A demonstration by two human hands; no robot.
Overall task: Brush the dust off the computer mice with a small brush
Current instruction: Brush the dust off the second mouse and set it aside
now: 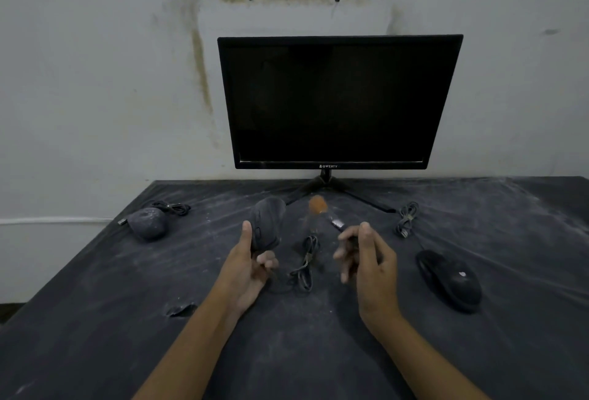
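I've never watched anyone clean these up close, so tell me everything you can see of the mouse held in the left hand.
The held mouse is dark, looks like matte plastic, and wears a grey film of dust. The left hand holds it above the dusty table, tipped up on end, thumb along its left side and fingers curled under its lower end. A cord hangs from its lower end to a bundled cable.

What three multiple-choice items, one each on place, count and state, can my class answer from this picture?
1. Where does the dusty mouse lie?
A. near the table's left edge
B. behind the monitor
C. on the floor
2. How many mice show?
A. two
B. three
C. four
3. The monitor screen is:
A. lit
B. dark
C. cracked

Key: 1 A, it sits by the left edge. 2 B, the dusty mouse, the held mouse in the left hand, the right mouse. 3 B, the screen is black.
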